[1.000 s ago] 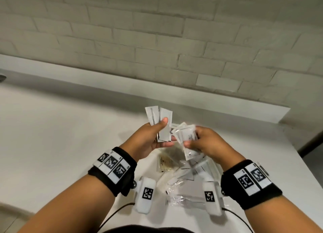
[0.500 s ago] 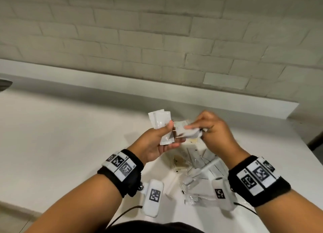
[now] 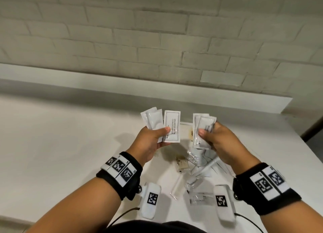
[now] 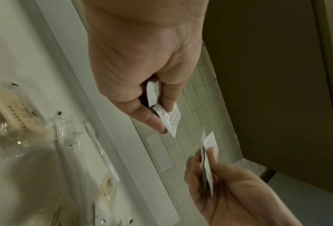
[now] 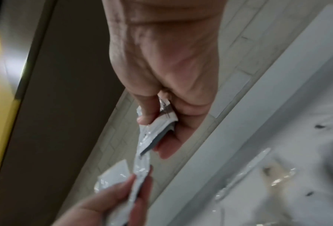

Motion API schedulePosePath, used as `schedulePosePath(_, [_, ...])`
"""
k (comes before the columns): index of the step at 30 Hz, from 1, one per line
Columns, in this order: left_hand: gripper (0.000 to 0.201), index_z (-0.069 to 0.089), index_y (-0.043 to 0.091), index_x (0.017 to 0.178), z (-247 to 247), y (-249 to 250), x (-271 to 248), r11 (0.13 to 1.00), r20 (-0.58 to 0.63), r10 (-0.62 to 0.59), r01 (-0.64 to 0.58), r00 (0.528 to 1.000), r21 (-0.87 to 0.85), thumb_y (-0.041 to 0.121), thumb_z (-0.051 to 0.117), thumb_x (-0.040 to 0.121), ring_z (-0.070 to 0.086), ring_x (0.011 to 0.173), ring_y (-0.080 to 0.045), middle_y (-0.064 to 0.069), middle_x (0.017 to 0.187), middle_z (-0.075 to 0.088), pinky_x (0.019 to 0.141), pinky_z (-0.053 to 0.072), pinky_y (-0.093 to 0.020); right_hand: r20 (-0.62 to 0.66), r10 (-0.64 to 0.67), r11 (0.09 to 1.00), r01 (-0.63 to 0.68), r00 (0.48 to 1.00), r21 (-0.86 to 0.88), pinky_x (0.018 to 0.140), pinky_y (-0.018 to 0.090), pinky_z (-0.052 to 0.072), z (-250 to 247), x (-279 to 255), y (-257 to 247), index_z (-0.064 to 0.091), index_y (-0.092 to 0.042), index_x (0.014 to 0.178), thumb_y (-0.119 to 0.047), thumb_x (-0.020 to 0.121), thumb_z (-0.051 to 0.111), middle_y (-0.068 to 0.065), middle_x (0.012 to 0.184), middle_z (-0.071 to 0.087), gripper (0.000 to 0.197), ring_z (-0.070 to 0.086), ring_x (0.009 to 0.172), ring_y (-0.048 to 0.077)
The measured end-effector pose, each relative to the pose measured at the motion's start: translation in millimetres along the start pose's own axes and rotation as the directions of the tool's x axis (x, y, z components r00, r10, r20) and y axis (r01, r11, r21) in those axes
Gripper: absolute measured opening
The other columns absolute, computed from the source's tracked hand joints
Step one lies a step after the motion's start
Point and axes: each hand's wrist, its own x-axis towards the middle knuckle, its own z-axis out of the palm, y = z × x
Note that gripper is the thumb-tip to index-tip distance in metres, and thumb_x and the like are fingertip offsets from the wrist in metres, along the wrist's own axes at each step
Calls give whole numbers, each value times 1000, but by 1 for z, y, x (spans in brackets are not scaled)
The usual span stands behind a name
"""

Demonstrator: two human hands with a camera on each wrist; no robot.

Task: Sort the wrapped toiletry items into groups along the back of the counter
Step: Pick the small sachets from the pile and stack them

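Nearest, loose wrapped items (image 3: 195, 169) lay heaped on the counter (image 3: 61, 145) below the wrists; no container visible. Above, held clear of the heap: left hand (image 3: 150, 143) pinching a fan of sachets (image 3: 162, 126), right hand (image 3: 218, 143) pinching a second bundle (image 3: 202, 129). Best done by comparing labels before setting each group down along the bare back edge.

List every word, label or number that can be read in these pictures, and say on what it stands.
"SHAMPOO WITH CONDITIONER": on the front sachet held in the left hand.
Print on the sachets in the right hand: too blurred to read.
Wristband markers: square patterns, tiny digits unreadable.
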Motion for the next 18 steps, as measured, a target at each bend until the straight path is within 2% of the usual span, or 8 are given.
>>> schedulePosePath(1, [20, 68, 8, 106, 2, 0, 0, 1000, 18, -6, 6, 1000, 0, 6, 63, 87, 71, 86, -24, -9, 99, 73, 76, 59, -35, 2, 26, 994, -26, 1000, 103, 77, 43, 58, 4, 4, -4, 61, -11, 113, -8, 91, 59, 11, 99, 74, 22, 72, 89, 28])
schedulePosePath(3, [20, 68, 9, 106, 10, 2, -2, 1000, 81, -16, 15, 997, 16, 6, 63, 87, 71, 84, -22, -7, 95, 74, 72, 59, -32, 29, 56, 968, -61, 998, 244, 69, 36, 60, 19, 10, -11, 55, -4, 118, -1, 92, 55, 14, 100, 72, 26, 72, 84, 25])
schedulePosePath(5, [20, 68, 11, 106, 17, 3, -2, 999, 144, -33, 27, 989, 43, 5, 62, 87, 71, 82, -19, -5, 93, 74, 73, 58, -32, 9, 68, 969, -69, 998, 238, 70, 37, 60, 38, 14, -16, 49, -7, 120, 0, 90, 58, 15, 108, 69, 32, 71, 88, 26])
schedulePosePath(8, [19, 67, 12, 108, 16, 6, -1, 997, 154, -64, 58, 986, 45, 10, 60, 90, 71, 81, -18, -6, 94, 73, 71, 60, -30, -105, 107, 960, -76, 989, 268, 64, 39, 60, 49, 18, -8, 43, -8, 120, 5, 83, 66, 17, 108, 68, 45, 70, 87, 30])
schedulePosePath(11, [23, 60, 8, 114, 6, 11, -2, 985, 144, -157, 165, 977, -47, 13, 49, 95, 68, 86, -27, -13, 97, 70, 75, 59, -37, -85, 160, 923, -119, 983, 367, 70, 48, 60, 40, 20, -2, 53, -1, 120, 10, 81, 64, 20, 103, 71, 42, 72, 85, 34])
schedulePosePath(13, [27, 55, 3, 120, -2, 13, -2, 977, 140, -181, 194, 974, -87, 8, 41, 97, 68, 92, -35, -20, 107, 69, 77, 58, -42, -71, 193, 899, -147, 979, 412, 66, 41, 61, 31, 21, -3, 60, 3, 115, 10, 81, 62, 16, 89, 74, 35, 73, 75, 28])
schedulePosePath(15, [27, 55, 2, 122, -7, 12, -2, 988, 134, -144, 150, 980, -37, 6, 45, 97, 69, 96, -36, -18, 112, 69, 78, 59, -41, 2, 207, 874, -186, 978, 450, 65, 38, 61, 26, 21, -9, 63, 2, 113, 7, 77, 64, 14, 86, 75, 36, 73, 73, 26])
schedulePosePath(18, [20, 64, 11, 111, -4, 11, -5, 993, 150, -102, 91, 983, 81, 11, 58, 92, 72, 89, -22, -6, 100, 74, 76, 60, -36, 222, 229, 858, -304, 948, 414, 63, 42, 61, 31, 19, -18, 67, -2, 108, -1, 70, 66, 17, 88, 74, 38, 73, 74, 29])
